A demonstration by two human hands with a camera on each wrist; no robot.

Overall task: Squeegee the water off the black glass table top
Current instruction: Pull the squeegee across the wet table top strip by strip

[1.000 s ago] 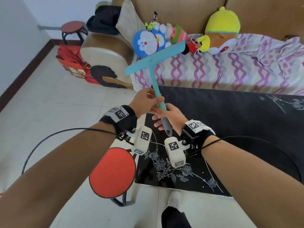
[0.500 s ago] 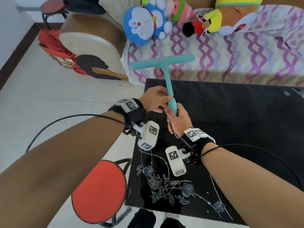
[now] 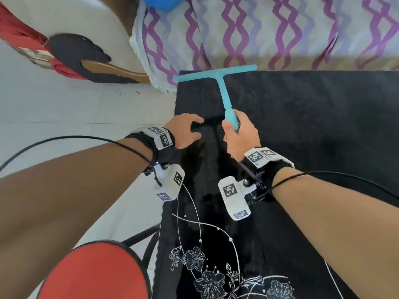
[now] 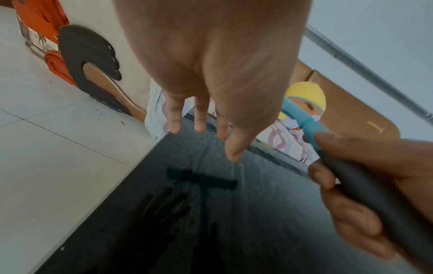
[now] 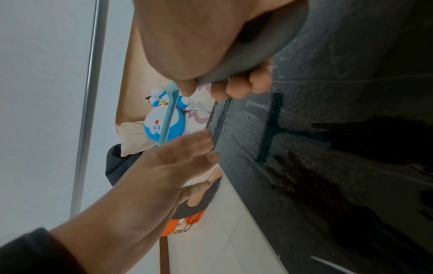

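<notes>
A teal squeegee (image 3: 223, 91) with a grey grip points away from me over the black glass table top (image 3: 302, 126). Its blade (image 3: 216, 72) lies across the table's far left corner. The wrist views show its reflection in the wet glass, so the blade seems to hang just above it. My right hand (image 3: 237, 134) grips the handle (image 4: 374, 194) (image 5: 257, 55) with fingers curled round it. My left hand (image 3: 187, 131) is off the tool, to its left, with fingers (image 4: 199, 120) straight and held over the glass near the left edge.
A sofa with a purple-patterned cover (image 3: 269, 33) runs right behind the table's far edge. Its armrest (image 3: 75, 18) and red bags (image 3: 13, 33) stand at the far left. A red stool (image 3: 92, 272) sits by the table's near left corner. Tiled floor (image 3: 75, 108) lies to the left.
My left hand has let go of the handle and moved left. My right hand alone has swung the squeegee down from upright to the table's far left corner. My view has tipped downward.
</notes>
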